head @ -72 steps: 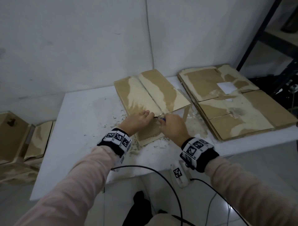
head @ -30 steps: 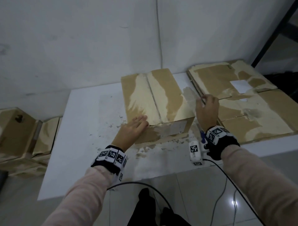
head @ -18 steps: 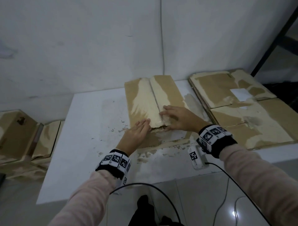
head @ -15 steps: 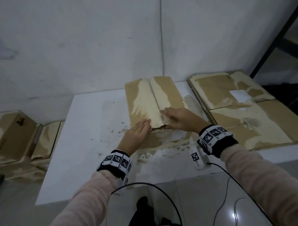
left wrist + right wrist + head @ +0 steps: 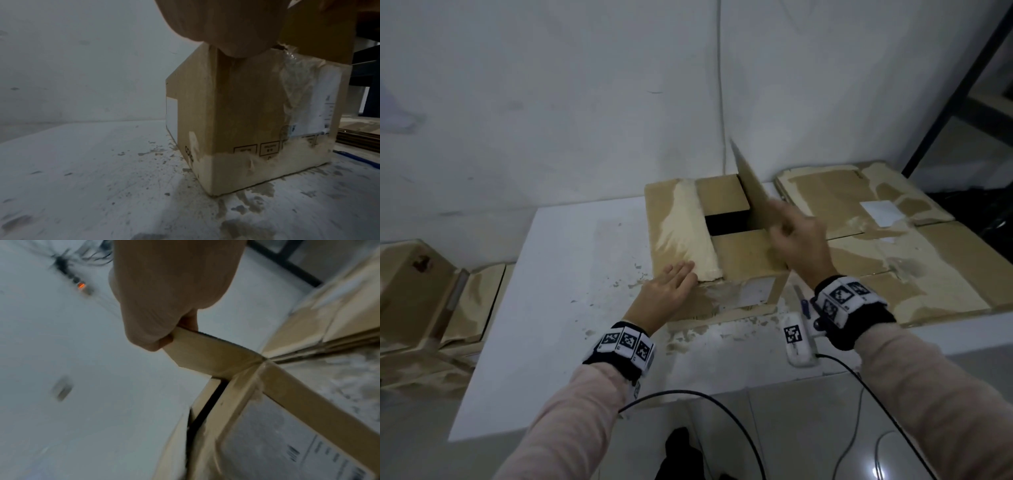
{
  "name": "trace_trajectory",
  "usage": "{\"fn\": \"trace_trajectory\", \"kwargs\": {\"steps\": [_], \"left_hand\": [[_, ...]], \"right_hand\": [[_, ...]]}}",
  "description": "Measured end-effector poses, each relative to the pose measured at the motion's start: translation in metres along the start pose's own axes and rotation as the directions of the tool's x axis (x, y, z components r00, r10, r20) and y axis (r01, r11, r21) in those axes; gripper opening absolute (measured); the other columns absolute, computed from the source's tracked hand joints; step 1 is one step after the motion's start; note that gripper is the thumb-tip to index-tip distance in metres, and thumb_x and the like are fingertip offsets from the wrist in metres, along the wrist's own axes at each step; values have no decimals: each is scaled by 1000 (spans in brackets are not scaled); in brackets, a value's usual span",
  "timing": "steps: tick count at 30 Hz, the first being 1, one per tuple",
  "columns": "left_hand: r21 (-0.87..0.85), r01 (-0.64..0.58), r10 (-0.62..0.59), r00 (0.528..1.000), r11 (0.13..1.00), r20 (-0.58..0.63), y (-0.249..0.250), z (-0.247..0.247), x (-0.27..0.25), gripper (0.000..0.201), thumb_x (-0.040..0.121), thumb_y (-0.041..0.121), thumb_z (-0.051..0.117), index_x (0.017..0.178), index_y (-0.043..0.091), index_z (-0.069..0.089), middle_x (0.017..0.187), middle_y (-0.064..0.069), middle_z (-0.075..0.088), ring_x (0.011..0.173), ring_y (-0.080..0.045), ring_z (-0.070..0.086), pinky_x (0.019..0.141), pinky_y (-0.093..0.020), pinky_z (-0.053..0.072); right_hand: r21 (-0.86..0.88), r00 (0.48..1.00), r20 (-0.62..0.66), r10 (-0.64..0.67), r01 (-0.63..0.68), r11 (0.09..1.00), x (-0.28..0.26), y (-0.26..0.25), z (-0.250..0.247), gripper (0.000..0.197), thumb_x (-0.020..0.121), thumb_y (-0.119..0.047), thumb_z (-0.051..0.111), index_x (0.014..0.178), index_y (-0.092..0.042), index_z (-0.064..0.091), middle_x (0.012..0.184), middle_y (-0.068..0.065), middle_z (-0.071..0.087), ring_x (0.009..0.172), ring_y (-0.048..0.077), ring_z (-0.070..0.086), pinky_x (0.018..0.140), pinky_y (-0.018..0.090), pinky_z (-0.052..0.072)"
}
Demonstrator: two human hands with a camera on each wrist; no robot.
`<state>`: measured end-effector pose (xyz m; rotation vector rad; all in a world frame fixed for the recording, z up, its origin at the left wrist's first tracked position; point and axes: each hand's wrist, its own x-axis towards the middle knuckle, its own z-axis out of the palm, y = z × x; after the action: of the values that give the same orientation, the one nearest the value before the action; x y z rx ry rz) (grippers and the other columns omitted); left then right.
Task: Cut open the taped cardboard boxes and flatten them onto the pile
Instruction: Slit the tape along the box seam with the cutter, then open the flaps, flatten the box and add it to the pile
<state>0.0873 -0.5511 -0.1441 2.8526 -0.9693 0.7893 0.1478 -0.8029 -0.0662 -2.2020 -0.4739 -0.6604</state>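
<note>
Step in hand: the tape on the box (image 5: 717, 240) looks already cut, and the top is being opened; the flattening has not started, since the box stands square on the tabletop (image 5: 571, 274).
Right hand: the right hand (image 5: 799, 240) pinches the right top flap (image 5: 751, 185) between thumb and curled fingers and holds it tilted up, so a dark gap into the box shows beneath it.
Left hand: the left hand (image 5: 666, 294) lies flat with straight fingers on the near left corner of the box top, on the left flap (image 5: 681, 226), holding nothing.
Where the box is: mid tabletop, just left of the pile of flattened boxes (image 5: 893, 246), which fills the right end.
Next move, as I judge it: fold this flap fully out, lift the left flap and the inner flaps, then deal with the taped bottom seam before the box can collapse.
Cutter: a blue-handled tool (image 5: 803, 301) lies on the tabletop just beside the right wrist, near at hand for that seam.
Writing: a white shipping label (image 5: 322, 104) sits on the near side under crinkled tape, its print too small to read; below it are small boxed handling marks, also unreadable. Dark letters on the left side cannot be made out.
More to do: other boxes (image 5: 417, 291) wait off the left end of the tabletop.
</note>
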Motion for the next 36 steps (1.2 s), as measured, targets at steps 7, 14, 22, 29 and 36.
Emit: {"fn": "trace_trajectory", "kwargs": {"steps": [7, 14, 22, 29, 36], "left_hand": [[-101, 11, -13, 1000, 995, -14, 4, -10, 0, 75, 61, -14, 79, 125, 5, 44, 133, -16, 56, 113, -33, 61, 76, -41, 59], [-200, 381, -430, 828, 903, -361, -6, -31, -21, 40, 94, 0, 39, 131, 14, 41, 137, -16, 27, 117, -42, 49, 73, -46, 58], [-59, 835, -831, 550, 546, 83, -19, -12, -88, 32, 100, 24, 41, 125, 12, 58, 154, -23, 22, 139, -50, 17, 107, -63, 16], [-359, 881, -803, 443, 309, 399, -12, -19, -81, 36, 103, 30, 33, 129, 9, 45, 134, -6, 51, 124, -25, 47, 91, -28, 34], [-407, 842, -810, 493, 354, 317, -25, -26, -80, 41, 102, 34, 36, 133, 8, 45, 131, -12, 47, 113, -23, 48, 92, -31, 36]], "right_hand": [[-341, 857, -64, 511, -500, 796, -8, 47, -35, 54, 89, -5, 52, 141, -15, 42, 146, 20, 33, 126, 38, 42, 97, 41, 42], [-405, 829, 502, 248, -28, 914, -33, 54, -9, 73, 79, 20, 46, 143, -16, 41, 157, 14, 20, 145, 29, 18, 114, 31, 19], [-353, 819, 546, 176, 34, 935, -22, 34, 1, 39, 91, 8, 44, 126, 0, 58, 152, 12, 33, 130, 28, 45, 101, 27, 32], [-580, 644, 641, 418, 48, 813, 25, 31, 41, 54, 98, -42, 25, 144, -16, 34, 154, 5, 31, 140, 29, 27, 110, 45, 30], [-579, 575, 627, 525, -106, 808, 50, 16, 61, 51, 94, -46, 36, 130, -11, 46, 136, 19, 45, 124, 37, 42, 105, 43, 34]]}}
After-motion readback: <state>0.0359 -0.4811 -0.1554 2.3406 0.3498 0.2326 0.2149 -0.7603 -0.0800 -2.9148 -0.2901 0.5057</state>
